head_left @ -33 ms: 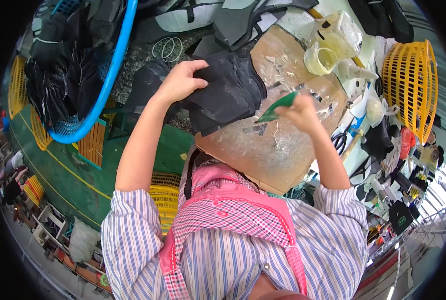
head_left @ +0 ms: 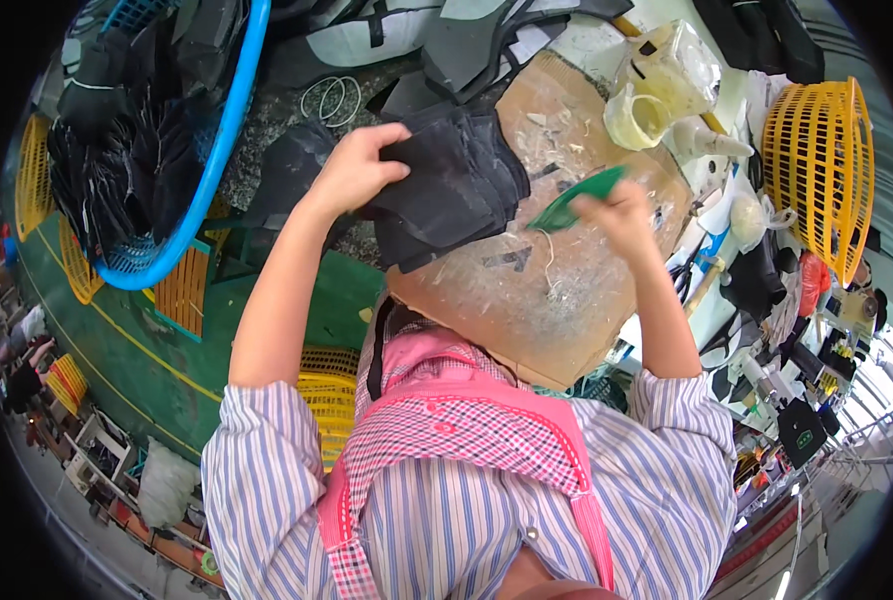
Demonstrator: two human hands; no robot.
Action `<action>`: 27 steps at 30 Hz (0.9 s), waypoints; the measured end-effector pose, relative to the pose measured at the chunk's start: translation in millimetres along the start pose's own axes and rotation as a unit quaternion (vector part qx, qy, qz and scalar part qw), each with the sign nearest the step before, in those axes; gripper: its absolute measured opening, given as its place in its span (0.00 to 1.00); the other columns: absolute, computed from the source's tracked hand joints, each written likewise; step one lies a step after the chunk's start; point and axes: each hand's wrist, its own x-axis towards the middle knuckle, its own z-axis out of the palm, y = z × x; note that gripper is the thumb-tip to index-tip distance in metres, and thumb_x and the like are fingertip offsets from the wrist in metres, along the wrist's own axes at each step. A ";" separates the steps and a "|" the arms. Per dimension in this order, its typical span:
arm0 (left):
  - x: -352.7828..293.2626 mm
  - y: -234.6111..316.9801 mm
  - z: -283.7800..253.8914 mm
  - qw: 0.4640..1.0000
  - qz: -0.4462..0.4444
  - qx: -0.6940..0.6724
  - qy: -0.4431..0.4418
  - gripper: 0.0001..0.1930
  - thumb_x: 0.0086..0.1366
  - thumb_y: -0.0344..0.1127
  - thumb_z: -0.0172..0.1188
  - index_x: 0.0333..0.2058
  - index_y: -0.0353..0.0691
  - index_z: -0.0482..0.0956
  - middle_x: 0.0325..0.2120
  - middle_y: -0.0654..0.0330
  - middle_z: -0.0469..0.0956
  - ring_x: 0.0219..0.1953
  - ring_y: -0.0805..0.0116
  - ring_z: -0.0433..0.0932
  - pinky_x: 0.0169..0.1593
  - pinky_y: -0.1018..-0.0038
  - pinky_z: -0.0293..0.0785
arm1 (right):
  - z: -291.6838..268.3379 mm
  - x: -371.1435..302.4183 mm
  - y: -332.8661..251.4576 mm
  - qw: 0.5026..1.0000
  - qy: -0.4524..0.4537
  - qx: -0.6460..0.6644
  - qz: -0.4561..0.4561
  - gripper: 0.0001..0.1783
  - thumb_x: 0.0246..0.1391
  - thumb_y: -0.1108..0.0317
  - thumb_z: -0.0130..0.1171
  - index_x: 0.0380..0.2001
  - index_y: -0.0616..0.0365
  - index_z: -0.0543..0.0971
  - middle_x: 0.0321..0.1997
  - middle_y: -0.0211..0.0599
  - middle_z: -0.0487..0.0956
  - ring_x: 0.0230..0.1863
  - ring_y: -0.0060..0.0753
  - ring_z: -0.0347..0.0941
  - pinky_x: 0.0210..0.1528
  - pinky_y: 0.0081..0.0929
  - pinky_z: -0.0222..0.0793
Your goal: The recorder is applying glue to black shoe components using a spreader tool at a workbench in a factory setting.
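A stack of thin black sheet pieces lies fanned out over the left part of a cardboard sheet. My left hand grips the stack's left edge, thumb and fingers closed on it. To the right, above the cardboard, my right hand holds a flat green scraper, its tip pointing toward the stack. Motion blurs the right fingers slightly. Whitish dried residue and small dark scraps cover the cardboard, and a thin pale string lies below the scraper.
Beyond the cardboard stand a glue-smeared translucent container and an open cup. A blue-rimmed basket full of black pieces is at the left, a yellow basket at the right. Scissors lie beside the cardboard.
My right hand and the green scraper have shifted a little to the right and away from the stack. The left hand stays on the stack.
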 end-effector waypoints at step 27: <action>-46.6 2.8 91.0 0.895 0.257 0.301 0.206 0.16 0.39 0.32 0.61 0.31 0.39 0.72 0.37 0.53 0.68 0.39 0.55 0.67 0.41 0.69 0.68 | 46.7 80.0 -47.0 0.971 0.050 -0.001 -0.233 0.06 0.39 0.71 0.59 0.24 0.59 0.76 0.17 0.32 0.73 0.20 0.19 0.68 0.24 0.19 0.63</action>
